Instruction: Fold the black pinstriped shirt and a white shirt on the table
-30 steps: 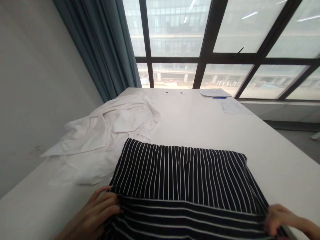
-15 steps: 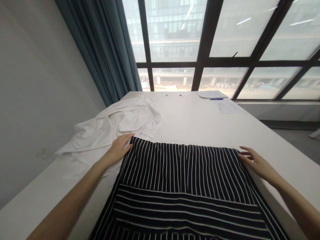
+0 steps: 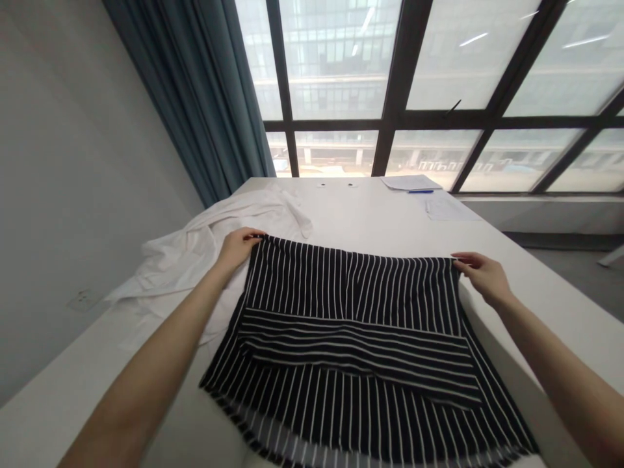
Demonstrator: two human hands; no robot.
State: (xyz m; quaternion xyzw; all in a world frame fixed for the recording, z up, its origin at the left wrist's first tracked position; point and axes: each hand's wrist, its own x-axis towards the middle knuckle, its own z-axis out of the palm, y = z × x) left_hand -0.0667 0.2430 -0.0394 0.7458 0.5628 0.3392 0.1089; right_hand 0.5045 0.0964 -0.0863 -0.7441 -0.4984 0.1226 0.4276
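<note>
Running past the bottom of the view, the lower hem of the single black striped garment (image 3: 361, 286) is blurred and cut off in the middle, as are both forearms at the frame's edge. The left forearm hides part of the one white cloth (image 3: 182, 257), which lies rumpled along the left edge of the worktop (image 3: 370, 218). Two hands work here: the left hand (image 3: 240, 247) pinches the garment's far left corner between thumb and fingers, the right hand (image 3: 483, 276) its far right corner, fingertips partly hidden by the fabric on each side. The garment spreads across the near part of the worktop, its far edge stretched between the hands; whether those corners touch the surface is hard to tell. One band (image 3: 361, 344) with crosswise stripes lies over it. Near the worktop's far right corner are papers (image 3: 412, 182), their number unclear and writing unreadable, and one blue pen (image 3: 420, 192).
</note>
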